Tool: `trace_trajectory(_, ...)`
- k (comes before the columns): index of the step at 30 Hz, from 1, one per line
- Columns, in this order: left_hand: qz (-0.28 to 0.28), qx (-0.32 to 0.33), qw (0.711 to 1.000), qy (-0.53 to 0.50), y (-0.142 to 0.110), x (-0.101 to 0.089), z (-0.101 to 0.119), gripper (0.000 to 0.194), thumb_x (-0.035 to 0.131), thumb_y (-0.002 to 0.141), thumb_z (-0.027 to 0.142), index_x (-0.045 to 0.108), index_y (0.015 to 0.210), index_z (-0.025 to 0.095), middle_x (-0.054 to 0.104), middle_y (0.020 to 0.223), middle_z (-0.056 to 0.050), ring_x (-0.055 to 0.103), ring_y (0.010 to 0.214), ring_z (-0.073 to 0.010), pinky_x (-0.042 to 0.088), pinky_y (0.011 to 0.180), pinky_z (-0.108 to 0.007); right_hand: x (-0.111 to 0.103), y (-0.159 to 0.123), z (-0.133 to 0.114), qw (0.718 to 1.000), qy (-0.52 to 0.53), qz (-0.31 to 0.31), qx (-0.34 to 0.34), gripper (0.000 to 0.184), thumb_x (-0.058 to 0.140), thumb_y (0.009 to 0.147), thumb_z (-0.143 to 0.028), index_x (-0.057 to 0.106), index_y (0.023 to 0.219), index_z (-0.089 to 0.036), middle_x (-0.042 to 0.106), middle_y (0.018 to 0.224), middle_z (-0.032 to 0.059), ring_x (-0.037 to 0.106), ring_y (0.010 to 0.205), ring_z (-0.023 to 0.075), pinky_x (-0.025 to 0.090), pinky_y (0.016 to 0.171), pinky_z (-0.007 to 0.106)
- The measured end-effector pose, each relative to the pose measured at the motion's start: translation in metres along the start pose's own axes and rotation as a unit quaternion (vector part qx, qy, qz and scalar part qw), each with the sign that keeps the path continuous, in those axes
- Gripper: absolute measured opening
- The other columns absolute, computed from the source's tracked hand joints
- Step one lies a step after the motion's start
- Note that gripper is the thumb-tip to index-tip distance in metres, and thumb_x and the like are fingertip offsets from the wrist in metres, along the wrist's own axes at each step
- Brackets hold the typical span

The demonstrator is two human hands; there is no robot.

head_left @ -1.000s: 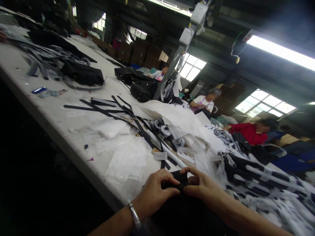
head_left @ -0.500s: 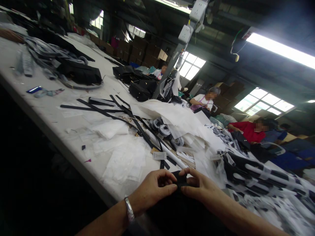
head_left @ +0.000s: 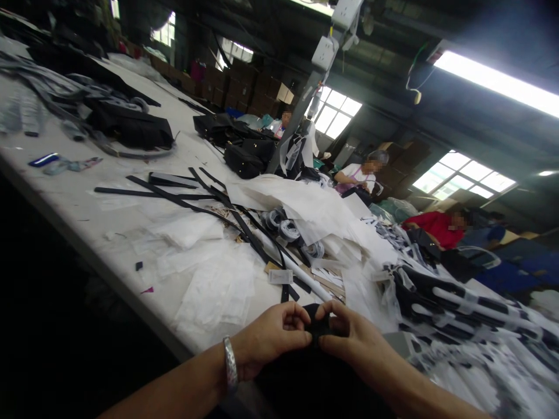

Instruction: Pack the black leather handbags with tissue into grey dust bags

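Both hands come together at the bottom middle, pinching a piece of black material (head_left: 314, 314) between thumbs and fingers. My left hand (head_left: 273, 334), with a silver bracelet at the wrist, grips its left side. My right hand (head_left: 351, 331) grips the right side, thumb and forefinger close to the left ones. Below the hands the material merges into a dark area, so its full shape is hidden and its exact kind cannot be made out. Just beyond the fingers lie black strips (head_left: 248, 230) and a small white label (head_left: 280, 276) on the table.
The long white table (head_left: 109, 233) slants away to the left. Clear plastic bags (head_left: 213, 285), white sheets (head_left: 297, 198), rolled grey strips (head_left: 288, 230) and black bags (head_left: 131, 125) lie on it. Bundled black-and-white pieces (head_left: 454, 297) crowd the right. Several people sit beyond.
The whole view has shifted slightly, with the table things a little further left. Both hands still pinch the black material, whose top edge now looks more rounded between the fingers.
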State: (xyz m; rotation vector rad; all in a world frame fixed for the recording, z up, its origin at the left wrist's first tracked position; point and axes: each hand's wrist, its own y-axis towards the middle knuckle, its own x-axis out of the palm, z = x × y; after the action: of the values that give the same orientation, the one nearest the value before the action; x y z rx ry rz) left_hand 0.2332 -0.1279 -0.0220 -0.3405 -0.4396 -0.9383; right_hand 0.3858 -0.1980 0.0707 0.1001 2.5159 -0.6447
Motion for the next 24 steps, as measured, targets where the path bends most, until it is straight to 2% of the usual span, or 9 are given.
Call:
trace_trajectory(4, -0.008, -0.014, 1.000, -0.009, 0.002, 0.002, -0.005, 0.024, 0.070, 0.066, 0.014, 0.059, 0.088, 0.015, 0.049, 0.071, 0.006, 0.042, 0.064, -0.0086, 0.030, 0.060, -0.022, 0.001, -0.004, 0.001, 0.999, -0.045, 0.011, -0.007, 0.026, 0.060, 0.064, -0.021, 0.058, 0.090, -0.020, 0.060, 0.068, -0.0037, 0.049, 0.059, 0.0120, 0.030, 0.051, 0.023)
trace_trajectory(8, -0.007, -0.008, 1.000, 0.003, 0.005, 0.005, -0.014, 0.022, 0.069, 0.069, 0.015, 0.058, 0.089, 0.015, 0.049, 0.072, 0.005, 0.042, 0.063, -0.0082, 0.030, 0.059, -0.021, 0.004, -0.004, 0.007, 0.998, -0.049, 0.015, -0.023, 0.026, 0.059, 0.062, -0.015, 0.056, 0.087, -0.021, 0.059, 0.069, -0.0046, 0.049, 0.063, 0.0120, 0.033, 0.053, 0.022)
trace_trajectory(11, 0.011, 0.035, 0.999, 0.035, 0.003, 0.007, -0.020, 0.023, 0.070, 0.074, 0.018, 0.059, 0.094, 0.015, 0.052, 0.075, 0.004, 0.047, 0.067, -0.0097, 0.035, 0.063, -0.022, 0.002, 0.000, 0.007, 0.998, -0.055, 0.027, -0.030, 0.026, 0.055, 0.062, -0.011, 0.054, 0.085, -0.021, 0.058, 0.070, -0.0051, 0.050, 0.063, 0.0126, 0.036, 0.054, 0.022)
trace_trajectory(14, 0.059, 0.110, 0.986, 0.107, -0.005, 0.008, -0.021, 0.019, 0.068, 0.081, 0.023, 0.062, 0.098, 0.017, 0.060, 0.086, -0.001, 0.056, 0.080, -0.0146, 0.043, 0.074, -0.025, -0.005, -0.001, -0.002, 0.988, -0.138, 0.015, -0.066, 0.025, 0.057, 0.067, -0.012, 0.059, 0.089, -0.023, 0.064, 0.075, -0.0033, 0.058, 0.071, 0.0161, 0.042, 0.061, 0.025)
trace_trajectory(17, 0.108, 0.184, 0.950, 0.228, -0.016, 0.009, -0.015, 0.011, 0.063, 0.087, 0.025, 0.067, 0.096, 0.021, 0.065, 0.099, -0.003, 0.060, 0.094, -0.0188, 0.045, 0.085, -0.027, -0.013, -0.012, -0.017, 0.953, -0.264, -0.011, -0.149, 0.038, 0.063, 0.075, -0.018, 0.062, 0.111, -0.028, 0.072, 0.097, 0.0018, 0.065, 0.090, 0.0235, 0.047, 0.078, 0.032)
trace_trajectory(20, 0.136, 0.230, 0.910, 0.317, -0.023, 0.012, 0.000, 0.013, 0.058, 0.091, 0.027, 0.069, 0.098, 0.024, 0.067, 0.109, -0.004, 0.059, 0.106, -0.0206, 0.043, 0.096, -0.029, -0.020, -0.034, -0.033, 0.904, -0.375, -0.011, -0.203, 0.062, 0.068, 0.077, -0.020, 0.051, 0.135, -0.031, 0.071, 0.114, 0.0071, 0.064, 0.103, 0.0304, 0.047, 0.090, 0.040)
trace_trajectory(22, 0.123, 0.250, 0.894, 0.350, -0.025, 0.018, 0.014, 0.019, 0.054, 0.094, 0.030, 0.068, 0.106, 0.025, 0.066, 0.117, -0.004, 0.058, 0.112, -0.0211, 0.041, 0.101, -0.029, -0.031, -0.051, -0.041, 0.878, -0.417, -0.011, -0.235, 0.069, 0.071, 0.075, -0.017, 0.049, 0.138, -0.035, 0.070, 0.118, 0.0053, 0.063, 0.107, 0.0300, 0.046, 0.095, 0.042)
trace_trajectory(24, 0.082, 0.267, 0.882, 0.379, -0.024, 0.028, 0.031, 0.026, 0.051, 0.096, 0.033, 0.065, 0.116, 0.026, 0.065, 0.123, -0.004, 0.057, 0.116, -0.0211, 0.039, 0.103, -0.029, -0.053, -0.069, -0.041, 0.865, -0.427, 0.013, -0.263, 0.063, 0.071, 0.079, -0.020, 0.052, 0.136, -0.037, 0.068, 0.122, 0.0025, 0.062, 0.111, 0.0270, 0.045, 0.099, 0.040)
